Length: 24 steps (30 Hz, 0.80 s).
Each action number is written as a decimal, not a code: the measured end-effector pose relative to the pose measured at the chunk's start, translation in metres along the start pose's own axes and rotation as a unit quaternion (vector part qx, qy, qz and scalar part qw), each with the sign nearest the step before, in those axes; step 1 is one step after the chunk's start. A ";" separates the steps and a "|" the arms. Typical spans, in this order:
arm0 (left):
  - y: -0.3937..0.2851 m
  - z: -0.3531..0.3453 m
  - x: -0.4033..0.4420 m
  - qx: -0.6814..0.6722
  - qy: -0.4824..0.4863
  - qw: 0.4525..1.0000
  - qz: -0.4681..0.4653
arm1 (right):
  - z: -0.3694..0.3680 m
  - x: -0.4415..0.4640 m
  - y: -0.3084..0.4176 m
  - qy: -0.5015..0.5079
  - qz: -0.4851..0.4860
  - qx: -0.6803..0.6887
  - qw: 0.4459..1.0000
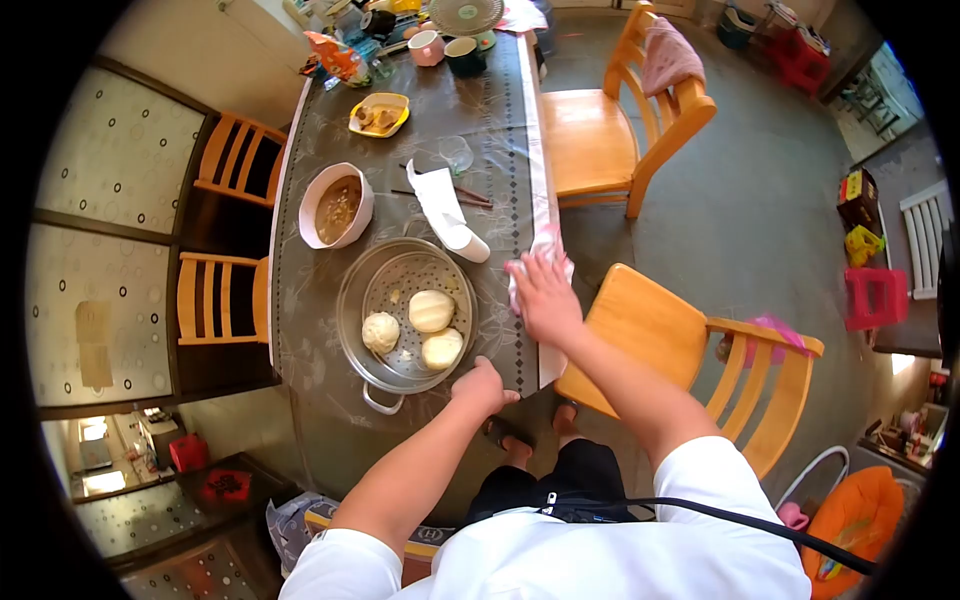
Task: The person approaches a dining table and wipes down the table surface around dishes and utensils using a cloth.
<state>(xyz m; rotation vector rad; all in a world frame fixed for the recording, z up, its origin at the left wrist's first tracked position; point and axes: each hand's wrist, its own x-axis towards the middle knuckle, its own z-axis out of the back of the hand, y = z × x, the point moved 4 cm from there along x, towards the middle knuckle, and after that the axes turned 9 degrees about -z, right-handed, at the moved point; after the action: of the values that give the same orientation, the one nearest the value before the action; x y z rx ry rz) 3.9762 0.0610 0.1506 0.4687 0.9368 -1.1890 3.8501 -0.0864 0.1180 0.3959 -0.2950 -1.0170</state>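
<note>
My right hand [546, 296] presses a crumpled white and pink cloth [548, 243] against the table's right edge, its fingers bent over the fabric. My left hand [482, 387] is at the near edge of the table [420, 150], thumb pointing right and the other fingers partly hidden; it seems to grip that edge. Just left of it stands a round metal steamer [345, 335] with a perforated bottom. Inside are three pale buns: one on the left [380, 332], a larger one [431, 311] and one nearest me [442, 349].
Behind the steamer are a bowl of soup [309, 212], a paper roll [465, 243], chopsticks [470, 203] and a yellow dish [398, 103]. Mugs [427, 48] and clutter fill the far end. Wooden chairs [640, 330] stand close on the right, others [222, 298] on the left.
</note>
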 end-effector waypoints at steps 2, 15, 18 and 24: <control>0.000 0.006 0.001 -0.009 0.027 0.999 0.014 | -0.006 0.054 -0.013 -0.004 -0.014 -0.021 1.000; -0.002 0.007 0.018 -0.023 0.079 0.994 0.079 | 0.005 0.005 0.022 0.041 0.082 -0.003 0.996; -0.003 0.008 0.017 -0.031 0.095 0.991 0.093 | 0.000 -0.038 0.035 0.069 0.084 0.021 0.994; -0.004 0.011 0.016 -0.008 0.097 0.993 0.071 | 0.003 -0.040 0.039 0.091 0.109 0.093 0.986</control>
<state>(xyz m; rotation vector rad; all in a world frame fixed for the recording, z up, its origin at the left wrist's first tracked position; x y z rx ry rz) 3.9777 0.0425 0.1444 0.6352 1.0602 -1.0196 3.8589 -0.0337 0.1359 0.6078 -0.2634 -0.7352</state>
